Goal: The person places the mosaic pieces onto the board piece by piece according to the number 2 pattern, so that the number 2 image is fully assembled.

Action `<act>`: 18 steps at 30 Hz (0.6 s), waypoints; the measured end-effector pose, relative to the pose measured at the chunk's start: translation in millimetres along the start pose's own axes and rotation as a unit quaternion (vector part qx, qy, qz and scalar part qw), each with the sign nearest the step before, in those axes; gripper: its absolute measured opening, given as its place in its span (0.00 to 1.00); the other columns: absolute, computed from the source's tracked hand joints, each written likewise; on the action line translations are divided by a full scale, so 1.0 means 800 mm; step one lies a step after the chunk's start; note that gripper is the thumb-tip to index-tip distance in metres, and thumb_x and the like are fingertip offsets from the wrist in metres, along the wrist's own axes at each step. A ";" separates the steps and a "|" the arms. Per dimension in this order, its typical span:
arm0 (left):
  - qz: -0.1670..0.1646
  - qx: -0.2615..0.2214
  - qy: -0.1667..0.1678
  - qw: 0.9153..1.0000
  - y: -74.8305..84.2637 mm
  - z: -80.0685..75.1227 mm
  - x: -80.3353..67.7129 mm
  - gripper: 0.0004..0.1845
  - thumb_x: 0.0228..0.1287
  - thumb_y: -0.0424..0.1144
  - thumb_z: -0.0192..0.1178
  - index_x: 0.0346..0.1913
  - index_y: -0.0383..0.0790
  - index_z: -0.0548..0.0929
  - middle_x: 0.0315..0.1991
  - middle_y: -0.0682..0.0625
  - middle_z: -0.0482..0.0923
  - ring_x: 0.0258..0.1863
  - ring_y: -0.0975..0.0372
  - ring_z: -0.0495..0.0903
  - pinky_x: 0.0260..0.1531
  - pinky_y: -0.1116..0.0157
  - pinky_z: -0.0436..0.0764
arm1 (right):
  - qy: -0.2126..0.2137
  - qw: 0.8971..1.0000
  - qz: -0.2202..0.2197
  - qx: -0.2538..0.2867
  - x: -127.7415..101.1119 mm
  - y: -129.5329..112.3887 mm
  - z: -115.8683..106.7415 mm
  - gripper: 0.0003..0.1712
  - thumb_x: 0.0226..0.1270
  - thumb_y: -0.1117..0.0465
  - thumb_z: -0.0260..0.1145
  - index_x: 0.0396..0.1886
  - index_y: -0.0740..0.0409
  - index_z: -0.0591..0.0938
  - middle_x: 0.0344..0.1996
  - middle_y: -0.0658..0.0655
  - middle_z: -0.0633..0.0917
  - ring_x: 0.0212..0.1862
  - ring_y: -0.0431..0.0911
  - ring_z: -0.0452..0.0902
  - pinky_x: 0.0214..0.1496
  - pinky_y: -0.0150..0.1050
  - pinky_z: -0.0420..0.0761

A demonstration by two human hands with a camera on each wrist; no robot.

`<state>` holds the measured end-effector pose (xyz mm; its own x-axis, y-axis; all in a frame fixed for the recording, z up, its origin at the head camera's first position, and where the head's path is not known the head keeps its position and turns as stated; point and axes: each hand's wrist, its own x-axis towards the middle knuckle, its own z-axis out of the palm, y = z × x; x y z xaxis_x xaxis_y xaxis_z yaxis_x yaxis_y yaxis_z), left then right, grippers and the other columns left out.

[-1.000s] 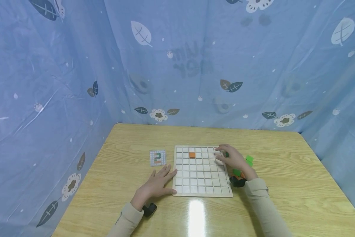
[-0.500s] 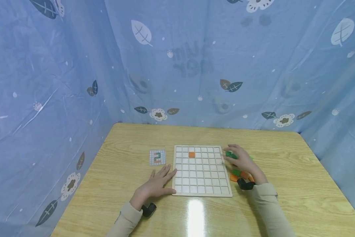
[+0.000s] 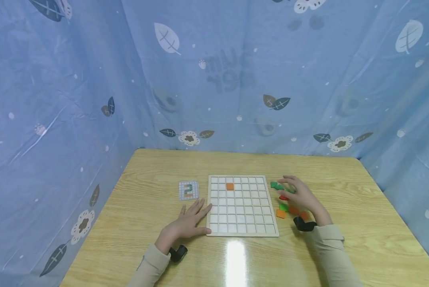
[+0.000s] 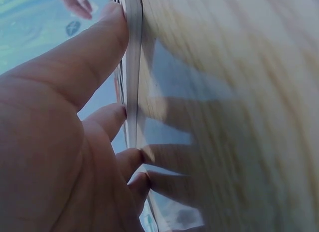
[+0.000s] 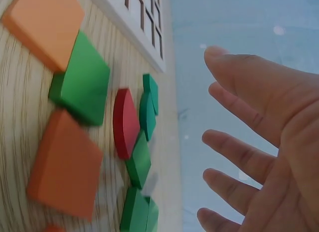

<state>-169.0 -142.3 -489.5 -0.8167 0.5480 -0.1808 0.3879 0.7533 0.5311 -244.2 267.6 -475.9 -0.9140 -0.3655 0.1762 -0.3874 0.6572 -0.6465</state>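
Right hand (image 3: 302,195) farther right, tiles (image 3: 283,207) beneath

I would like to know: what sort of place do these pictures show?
Probably an indoor corner screened off for tabletop activities: blue patterned fabric hangs around a wood-grain table, which holds a grid board and loose coloured tiles.

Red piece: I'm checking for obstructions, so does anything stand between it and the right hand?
Nothing visible does: in the right wrist view, the right hand hangs apart from the red piece, with green pieces beside it, not between.
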 end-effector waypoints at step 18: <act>0.000 0.001 -0.002 1.000 -0.003 0.001 0.000 0.41 0.62 0.59 0.53 0.73 0.48 0.51 0.74 0.41 0.38 0.73 0.47 0.36 0.65 0.37 0.34 | -0.014 1.000 -0.002 -0.024 -0.020 0.033 -0.013 0.22 0.61 0.66 0.64 0.55 0.67 0.76 0.62 0.75 0.64 0.61 0.71 0.59 0.55 0.68 0.65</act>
<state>-169.5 -143.6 -491.4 -0.8156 0.5485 -0.1840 0.3884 0.7548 0.5285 -241.2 297.3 -488.1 -0.9089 -0.3864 0.1566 -0.3969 0.6870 -0.6087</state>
